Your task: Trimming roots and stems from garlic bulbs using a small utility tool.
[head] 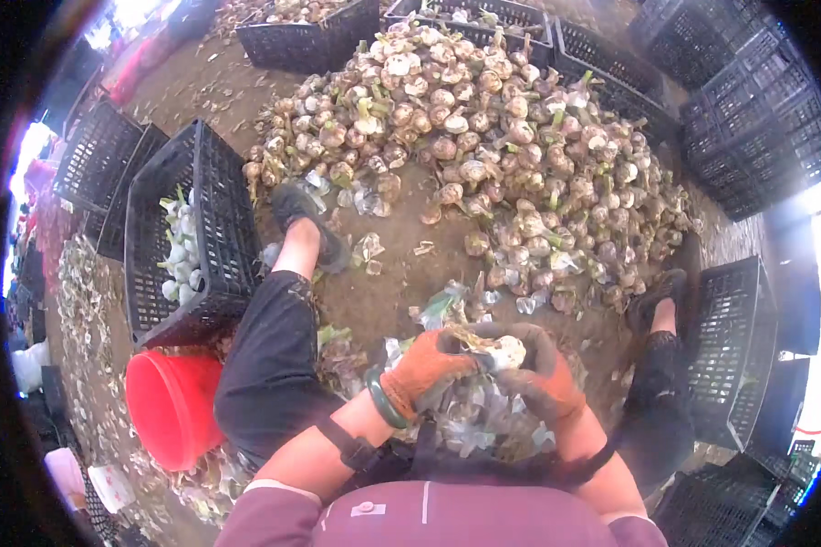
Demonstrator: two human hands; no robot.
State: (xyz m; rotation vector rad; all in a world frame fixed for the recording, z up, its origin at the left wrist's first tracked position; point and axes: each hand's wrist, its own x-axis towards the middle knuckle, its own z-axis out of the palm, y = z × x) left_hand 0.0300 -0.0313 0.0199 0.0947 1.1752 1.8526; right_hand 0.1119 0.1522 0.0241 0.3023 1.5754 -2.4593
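Note:
Both my hands wear orange work gloves with dark grey palms and meet low in the middle. A garlic bulb (509, 353), pale with brown dried stalk and husk, is held between them. My right hand (551, 379) has its fingers curled around the bulb from the right. From the left, my left hand (429, 369) grips the stalk side, its thumb against the bulb. Something dark lies at the left thumb; I cannot tell whether it is glove or a tool. Papery garlic skins (468, 417) lie below my hands. A large heap of unpeeled garlic (479, 123) spreads ahead.
A black plastic crate (226, 205) with cleaned white garlic (181, 253) tilts at my left, beside a red bucket (174, 410). Another black crate (732, 349) stands at my right. Stacked crates (759, 116) rise at far right; more crates (308, 41) border the heap.

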